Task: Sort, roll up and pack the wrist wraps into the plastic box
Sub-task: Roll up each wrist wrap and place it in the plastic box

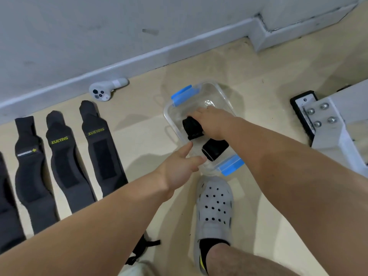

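Beige flooring beside a grey wall is serving as the work surface. Inside the clear plastic box [217,92], the right hand [211,120] is gripping a rolled wrist wrap [192,128] from above, fingers curled over it, and holding it low against the box's left wall. A second rolled wrap [215,150] is lying in the box just beside it, toward the near blue clip [231,164]. The left hand [179,166] is pinching the box's near-left corner, apparently steadying it. To my eye, the roll is best seated snug against its neighbour, loose end underneath, before the fingers release, or it may spring open. Left of the box, four flat wraps [101,144] are lying in a row. Beyond them a white controller [103,89] is lying by the wall, and a grey clog [214,204] is standing just nearer than the box.
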